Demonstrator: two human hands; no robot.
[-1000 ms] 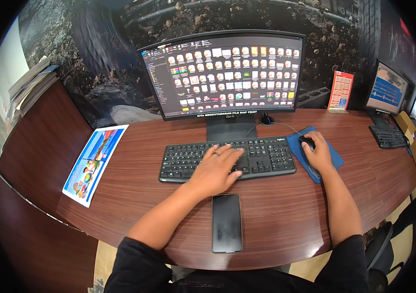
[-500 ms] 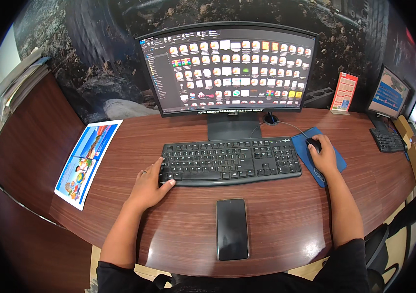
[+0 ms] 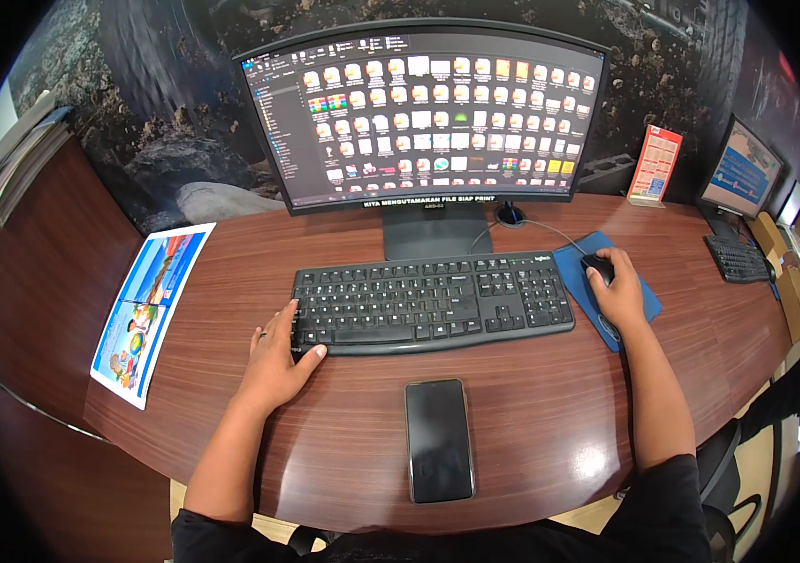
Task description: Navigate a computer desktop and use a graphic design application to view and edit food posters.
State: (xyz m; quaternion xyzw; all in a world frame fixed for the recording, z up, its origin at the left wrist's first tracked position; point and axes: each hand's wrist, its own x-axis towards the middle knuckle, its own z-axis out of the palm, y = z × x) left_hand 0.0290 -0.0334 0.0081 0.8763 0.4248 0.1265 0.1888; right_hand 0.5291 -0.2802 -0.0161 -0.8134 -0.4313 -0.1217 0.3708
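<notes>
My left hand (image 3: 276,360) rests at the left end of a black keyboard (image 3: 433,300), fingers stretched and thumb apart along its near corner. It holds nothing. My right hand (image 3: 619,289) lies curved over a black computer mouse (image 3: 597,268), which is partly hidden under the palm and fingers. Beneath the mouse is a blue mouse pad (image 3: 651,306). In front of the keyboard, a dark-screened phone (image 3: 439,441) lies flat between my forearms. Beyond the keyboard, a wide monitor (image 3: 428,122) displays rows of file icons.
Printed colour sheets (image 3: 150,310) lie on the brown desk (image 3: 343,450) at left, beside a wooden partition (image 3: 34,272) with stacked papers (image 3: 20,159). A red desk calendar (image 3: 655,165) stands back right, near a second monitor (image 3: 745,173) and keyboard (image 3: 736,259).
The whole view has shifted slightly, so the desk items appear a little farther left. Both hands keep their places, the left at the keyboard and the right on the mouse.
</notes>
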